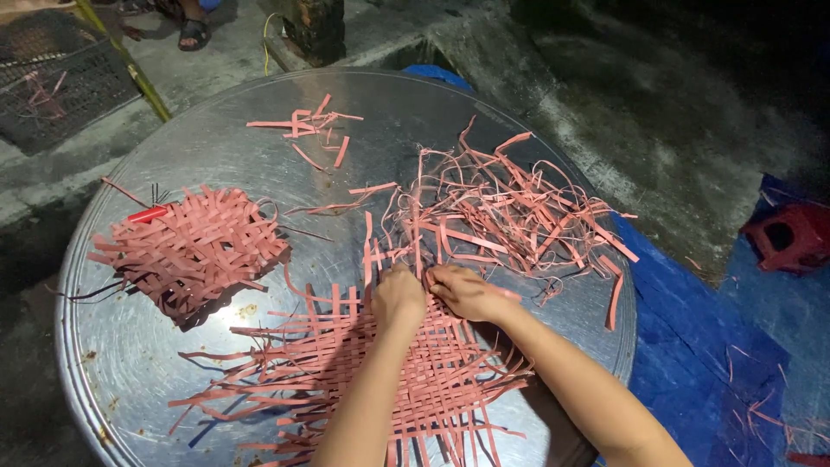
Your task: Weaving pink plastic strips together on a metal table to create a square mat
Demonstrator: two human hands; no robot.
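1. Weaving of flat pink strips, the half-woven mat (pixel 380 380), lies on the near part of the round metal table (pixel 130 363), its loose ends sticking out on every side.
2. The left hand (pixel 398 298) rests on the mat's far edge, fingers curled down onto the strips; whether it pinches one cannot be told.
3. The right hand (pixel 465 292) sits just beside it, touching or nearly touching, fingers bent inward and closed on strip ends at the same edge.
4. Both forearms reach in from the bottom of the view and lie over the mat, hiding part of its middle and right side.
5. Just beyond the hands, a tangled heap of loose pink strips (pixel 510 216) spreads across the right half of the table, its nearest strands reaching the fingers.
6. To the left, well apart from the hands, lies a smaller woven square (pixel 194 246) of the same material, with a red-handled tool (pixel 147 214) at its far left corner.
7. A few short offcuts (pixel 311 130) lie near the table's far rim.
8. Off the table: a blue sheet (pixel 683 346) on the floor to the right, a small red stool (pixel 791 235) beyond it, a dark crate (pixel 52 82) at upper left, and another person's sandalled foot (pixel 194 33) at the top edge.
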